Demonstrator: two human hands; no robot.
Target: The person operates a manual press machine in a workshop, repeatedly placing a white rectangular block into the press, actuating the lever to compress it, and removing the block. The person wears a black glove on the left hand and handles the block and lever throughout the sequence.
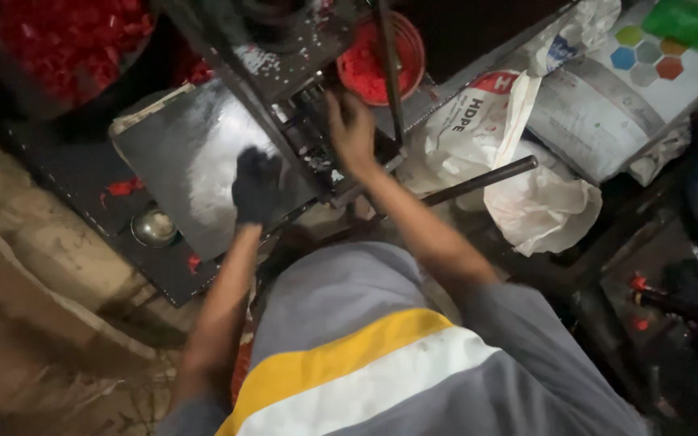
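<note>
Both my hands rest on the dark machine [300, 121]: gloved left hand [256, 186] flat, bare right hand [351, 129] blurred, its grip unreadable, fingertips hidden.

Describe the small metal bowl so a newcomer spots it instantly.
Start at the big shiny metal sheet under the gloved left hand. Just off its lower left edge, on the dark slab, sits the bowl: small, round, silvery, unlike the red scraps nearby.

Dim all round; glare whitens the metal sheet [203, 153] by my blurred hands (edges sink into shadow).
</note>
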